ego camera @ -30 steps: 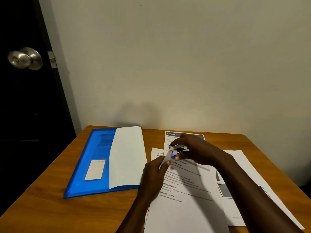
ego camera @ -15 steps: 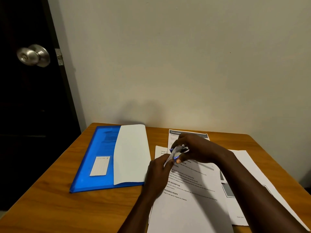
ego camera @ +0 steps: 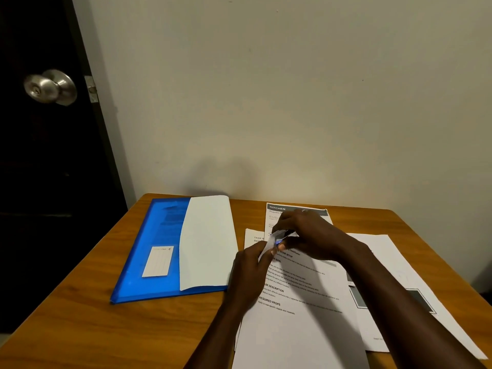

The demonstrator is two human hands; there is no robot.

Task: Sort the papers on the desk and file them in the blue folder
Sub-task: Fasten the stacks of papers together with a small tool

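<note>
Printed sheet (ego camera: 298, 323), headed TASK DESCRIPTION and REQUIRED PROPS: flat on the wooden desk (ego camera: 80, 315), directly beneath the grip and running toward the viewer. Left hand (ego camera: 251, 270): just below-left of the grip, thumb and fingertips pinching the lower end of a small white slip (ego camera: 270, 242). The slip carries a blue and dark mark at its upper end; what it is cannot be told. It is raised off the printed sheet and tilted. Right hand (ego camera: 312, 235): just right of the grip, fingers curled, pinching the slip's upper end. Sheet with grey blocks (ego camera: 388, 265): right of the grip, partly under the printed sheet and the right forearm. Blue folder (ego camera: 149, 249): left of the grip, flat, well apart from both hands, pale label (ego camera: 158, 261) on its cover. White sheet (ego camera: 207, 243): over the folder's right half; tucked in or laid on top, cannot tell. KITCHEN sheet (ego camera: 277, 209): just beyond the grip, partly hidden by the right hand. Door knob (ego camera: 49, 86): far left, on a dark door.
</note>
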